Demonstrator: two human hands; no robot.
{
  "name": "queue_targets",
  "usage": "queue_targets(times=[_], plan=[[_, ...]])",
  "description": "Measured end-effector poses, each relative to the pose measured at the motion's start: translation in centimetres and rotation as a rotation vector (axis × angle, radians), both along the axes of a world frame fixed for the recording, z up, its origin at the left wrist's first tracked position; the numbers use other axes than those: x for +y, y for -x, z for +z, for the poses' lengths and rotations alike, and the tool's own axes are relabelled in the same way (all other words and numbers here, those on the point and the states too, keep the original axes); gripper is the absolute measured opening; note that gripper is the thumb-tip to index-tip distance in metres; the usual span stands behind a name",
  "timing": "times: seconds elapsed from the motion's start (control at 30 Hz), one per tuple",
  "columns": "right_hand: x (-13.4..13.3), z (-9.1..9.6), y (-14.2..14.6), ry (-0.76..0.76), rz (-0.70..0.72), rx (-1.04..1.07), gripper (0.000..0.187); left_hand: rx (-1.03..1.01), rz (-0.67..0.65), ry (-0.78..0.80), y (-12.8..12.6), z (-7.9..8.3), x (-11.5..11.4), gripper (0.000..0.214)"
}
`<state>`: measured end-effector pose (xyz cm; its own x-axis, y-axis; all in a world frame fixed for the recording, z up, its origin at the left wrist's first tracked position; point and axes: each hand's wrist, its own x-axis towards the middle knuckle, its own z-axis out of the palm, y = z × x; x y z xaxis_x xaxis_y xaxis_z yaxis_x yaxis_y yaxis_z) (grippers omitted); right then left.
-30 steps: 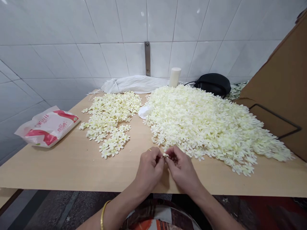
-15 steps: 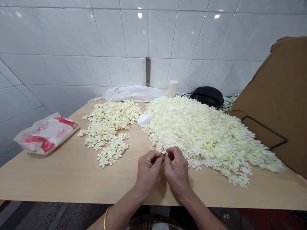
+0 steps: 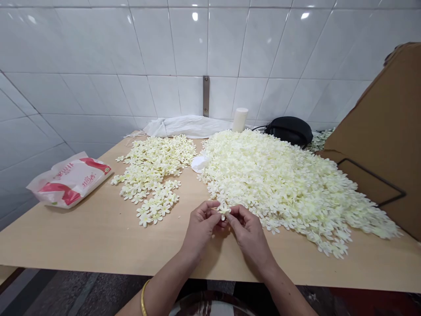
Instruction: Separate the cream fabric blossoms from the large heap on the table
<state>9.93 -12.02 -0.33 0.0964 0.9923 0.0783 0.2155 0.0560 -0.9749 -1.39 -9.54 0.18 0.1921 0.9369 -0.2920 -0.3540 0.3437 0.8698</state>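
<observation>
My left hand and my right hand meet over the wooden table near its front edge. Both pinch one small cream artificial flower between their fingertips, its petals spread upward. Just behind the hands lies a large heap of the same cream flowers. A smaller, flatter spread of flowers lies to the left of the heap. A gold bangle is on my left wrist.
A white and red plastic packet lies at the table's left edge. Against the tiled wall are a white cloth bag, a white cylinder and a black rounded case. A brown cardboard sheet leans at the right.
The hands have stayed together near the table's front edge; the flower between the fingertips now shows its petals opened out. The camera view shifted slightly.
</observation>
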Motion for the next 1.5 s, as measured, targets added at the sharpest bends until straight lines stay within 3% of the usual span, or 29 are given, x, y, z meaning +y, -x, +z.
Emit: queue_targets(times=[0.17,0.37,0.5,0.6,0.77,0.87,0.97,1.13,1.23,1.33,1.4,1.5], plan=[[-0.2,1.1,-0.6,-0.001,0.056,-0.228,0.016,0.126,-0.15,-0.116,0.8,0.1,0.5,0.026],[-0.1,0.8,-1.6,0.135,0.225,0.052,0.016,0.147,-0.258,-0.127,1.7,0.6,0.8,0.023],[-0.3,0.4,-1.9,0.069,0.241,0.049,0.019,0.184,-0.25,-0.177,1.6,0.5,0.4,0.022],[-0.6,0.2,-1.9,0.117,0.283,0.183,0.022,0.173,-0.208,-0.188,1.3,0.3,0.2,0.023],[-0.9,0.6,-1.6,0.14,0.234,0.334,0.028,0.029,-0.222,-0.066,1.2,0.3,0.4,0.03],[-0.9,0.9,-1.5,0.153,0.267,0.435,0.028,-0.052,-0.319,0.026,1.4,0.5,0.7,0.039],[-1.0,1.1,-1.7,0.179,0.276,0.497,0.028,-0.055,-0.395,0.014,1.4,0.8,0.7,0.029],[-1.0,0.8,-1.7,0.205,0.192,0.441,0.028,0.103,-0.295,-0.108,0.8,1.1,0.0,0.016],[-0.9,0.3,-0.8,0.072,0.053,0.129,0.017,0.39,-0.13,-0.35,-0.3,0.9,-0.4,0.006],[-0.5,-0.1,0.5,-0.266,-0.173,-0.329,0.007,0.581,0.093,-0.582,-1.2,0.3,-0.4,0.01],[-0.3,-0.3,1.3,-0.462,-0.253,-0.507,0.012,0.542,0.148,-0.573,-1.5,0.0,0.0,0.01],[-0.2,-0.6,2.2,-0.623,-0.213,-0.596,0.017,0.283,0.142,-0.352,-1.5,-0.2,0.6,0.007]])
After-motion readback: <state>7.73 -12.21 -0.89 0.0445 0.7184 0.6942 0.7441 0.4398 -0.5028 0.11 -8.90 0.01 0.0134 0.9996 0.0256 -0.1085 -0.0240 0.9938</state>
